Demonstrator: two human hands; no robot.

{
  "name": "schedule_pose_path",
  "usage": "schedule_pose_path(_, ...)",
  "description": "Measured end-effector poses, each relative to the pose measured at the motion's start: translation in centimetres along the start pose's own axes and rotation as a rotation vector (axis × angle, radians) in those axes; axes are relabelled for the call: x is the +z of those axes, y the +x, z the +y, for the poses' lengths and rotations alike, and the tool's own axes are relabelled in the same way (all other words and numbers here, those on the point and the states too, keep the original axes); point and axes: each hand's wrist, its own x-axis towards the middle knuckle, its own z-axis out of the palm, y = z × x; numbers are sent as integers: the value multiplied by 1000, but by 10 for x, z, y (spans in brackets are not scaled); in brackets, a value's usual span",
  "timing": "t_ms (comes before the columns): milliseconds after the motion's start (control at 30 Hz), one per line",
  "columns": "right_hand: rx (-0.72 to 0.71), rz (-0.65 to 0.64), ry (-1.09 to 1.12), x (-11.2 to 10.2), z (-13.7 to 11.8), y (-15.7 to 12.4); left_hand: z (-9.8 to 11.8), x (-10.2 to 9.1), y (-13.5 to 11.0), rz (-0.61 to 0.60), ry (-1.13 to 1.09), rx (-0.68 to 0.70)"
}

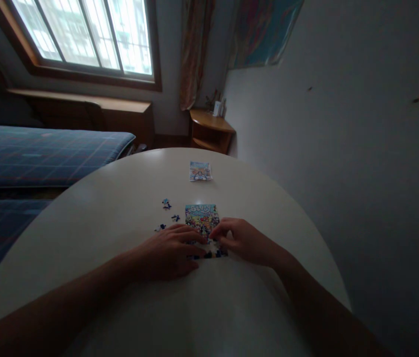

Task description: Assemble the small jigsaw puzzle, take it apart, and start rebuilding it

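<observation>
A small colourful jigsaw puzzle (202, 218) lies on a round white table (128, 198). My left hand (170, 250) rests flat on the table, its fingers stretched onto the puzzle's lower left edge. My right hand (241, 240) is at the puzzle's lower right, fingers curled and pinched over a spot on the puzzle; whether a piece is in them is hidden. A few loose puzzle pieces (167, 204) lie just left of the puzzle, beyond my left hand.
A small printed card or packet (199, 171) lies farther back on the table. A bed with a blue plaid cover (38, 153) is to the left, a wooden corner shelf (211, 130) behind, and a wall close on the right.
</observation>
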Motion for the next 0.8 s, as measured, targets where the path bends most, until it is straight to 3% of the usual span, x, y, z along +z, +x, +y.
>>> schedule_pose_path(367, -31, -7, 113, 14, 5, 3, -2, 3, 0, 43, -28, 24)
schedule_pose_path(600, -52, 17, 169, 27, 2, 9, -5, -4, 1, 178, -156, -172)
schedule_pose_path(800, -62, 92, 125, 37, 0, 15, -14, -4, -2, 180, -114, -217)
